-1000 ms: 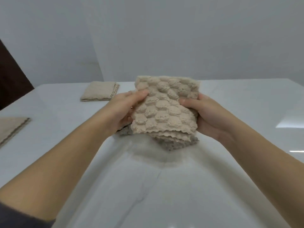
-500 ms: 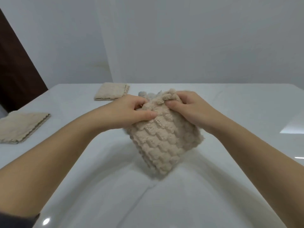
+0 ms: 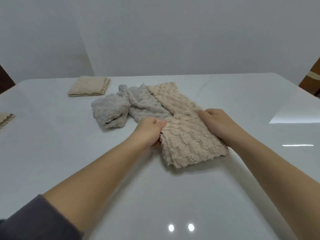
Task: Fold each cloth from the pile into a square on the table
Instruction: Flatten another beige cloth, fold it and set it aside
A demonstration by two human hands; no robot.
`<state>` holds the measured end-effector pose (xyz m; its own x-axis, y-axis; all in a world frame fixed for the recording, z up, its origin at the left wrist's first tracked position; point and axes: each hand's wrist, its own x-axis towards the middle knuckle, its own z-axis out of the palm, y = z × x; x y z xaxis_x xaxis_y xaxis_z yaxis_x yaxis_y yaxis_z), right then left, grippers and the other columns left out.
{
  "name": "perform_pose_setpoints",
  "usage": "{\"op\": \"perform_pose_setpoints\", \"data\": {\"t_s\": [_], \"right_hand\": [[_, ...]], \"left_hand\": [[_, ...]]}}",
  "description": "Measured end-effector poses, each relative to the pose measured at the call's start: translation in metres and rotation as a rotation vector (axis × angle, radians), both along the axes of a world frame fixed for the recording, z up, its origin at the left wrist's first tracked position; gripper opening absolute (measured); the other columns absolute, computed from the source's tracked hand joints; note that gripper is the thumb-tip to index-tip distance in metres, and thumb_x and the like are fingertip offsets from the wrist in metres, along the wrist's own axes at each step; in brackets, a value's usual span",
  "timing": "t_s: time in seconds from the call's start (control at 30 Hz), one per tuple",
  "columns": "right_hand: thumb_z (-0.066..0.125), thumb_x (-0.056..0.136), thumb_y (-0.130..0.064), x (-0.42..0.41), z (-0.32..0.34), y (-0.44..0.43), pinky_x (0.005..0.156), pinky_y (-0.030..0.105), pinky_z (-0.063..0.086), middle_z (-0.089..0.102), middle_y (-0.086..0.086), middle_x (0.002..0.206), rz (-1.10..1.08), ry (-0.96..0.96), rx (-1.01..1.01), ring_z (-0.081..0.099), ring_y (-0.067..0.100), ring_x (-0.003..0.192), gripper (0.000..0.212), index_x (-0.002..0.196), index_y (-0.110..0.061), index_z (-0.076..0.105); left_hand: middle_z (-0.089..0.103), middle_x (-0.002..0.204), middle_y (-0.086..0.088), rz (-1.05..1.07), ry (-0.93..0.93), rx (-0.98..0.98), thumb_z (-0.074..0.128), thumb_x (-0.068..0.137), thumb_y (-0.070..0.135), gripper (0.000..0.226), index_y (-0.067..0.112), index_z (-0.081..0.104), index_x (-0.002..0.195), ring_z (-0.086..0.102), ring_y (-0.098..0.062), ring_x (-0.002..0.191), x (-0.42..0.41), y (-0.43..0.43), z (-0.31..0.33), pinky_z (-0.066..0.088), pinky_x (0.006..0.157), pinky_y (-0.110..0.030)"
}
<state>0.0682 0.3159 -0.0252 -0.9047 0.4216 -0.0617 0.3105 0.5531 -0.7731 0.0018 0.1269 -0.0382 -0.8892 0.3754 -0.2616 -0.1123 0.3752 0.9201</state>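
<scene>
A beige fluffy cloth (image 3: 188, 144), folded into a thick rectangle, lies flat on the white table (image 3: 155, 196) in front of me. My left hand (image 3: 149, 130) pinches its left edge near the far corner. My right hand (image 3: 218, 123) rests on its far right edge, fingers curled onto the fabric. Just behind lies the pile: a crumpled grey cloth (image 3: 110, 111) and a longer grey-and-beige cloth (image 3: 166, 99) spread toward the back.
A folded beige square (image 3: 89, 86) sits at the back left of the table. Another folded beige cloth (image 3: 5, 118) shows at the left edge. A white wall stands behind the table. Dark furniture shows at the far right.
The beige cloth, held up in the air by both hands a second ago, has come down flat onto the table. The view has tilted, so the pile behind it shows.
</scene>
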Motion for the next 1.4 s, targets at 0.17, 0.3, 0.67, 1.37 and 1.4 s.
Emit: {"op": "perform_pose_setpoints", "data": {"t_s": [0.17,0.3,0.67,1.37,1.4], "right_hand": [[0.033,0.101,-0.039,0.02,-0.018,0.018,0.07,0.034,0.038,0.064,0.009,0.099,-0.138,-0.13,0.443,0.057,0.03,0.091,0.038,0.107,-0.01,0.057],[0.028,0.101,-0.036,0.039,-0.021,0.009,0.096,0.043,0.04,0.048,0.011,0.14,-0.095,-0.037,0.757,0.046,0.033,0.125,0.046,0.14,-0.013,0.04],[0.011,0.101,-0.05,0.034,-0.042,0.0,0.119,0.053,-0.004,-0.01,-0.003,0.163,0.262,-0.253,0.722,-0.012,0.022,0.149,0.06,0.155,-0.027,-0.003],[0.013,0.101,-0.044,0.031,-0.051,0.034,0.117,0.056,0.001,0.0,0.003,0.164,-0.009,-0.257,0.754,-0.002,0.031,0.149,0.06,0.156,-0.022,0.001],[0.014,0.1,-0.043,0.023,-0.052,0.041,0.116,0.057,0.002,0.001,0.005,0.163,-0.068,-0.273,0.747,-0.001,0.034,0.149,0.06,0.155,-0.02,0.004]], "left_hand": [[0.064,0.078,-0.013,0.016,-0.06,0.025,0.049,0.1,0.021,0.026,-0.002,0.06,0.101,0.061,-0.016,0.047,0.023,0.031,-0.006,0.056,0.047,-0.028],[0.057,0.098,-0.003,-0.009,0.112,-0.064,0.044,0.099,0.013,0.025,0.015,0.039,0.123,0.067,-0.025,0.072,0.035,0.025,-0.004,0.06,0.066,-0.037],[0.059,0.112,0.001,-0.196,0.755,-0.386,0.041,0.095,0.012,0.027,0.017,0.059,0.114,0.053,-0.016,0.105,0.033,0.017,-0.022,0.044,0.094,-0.037],[0.062,0.105,0.003,-0.133,0.64,-0.235,0.051,0.091,0.014,0.02,0.017,0.058,0.109,0.059,-0.015,0.097,0.014,0.056,0.007,0.051,0.086,-0.033],[0.059,0.114,0.003,-0.156,0.722,-0.275,0.049,0.092,0.017,0.024,0.016,0.058,0.115,0.055,-0.015,0.106,0.007,0.061,0.008,0.047,0.092,-0.034]]}}
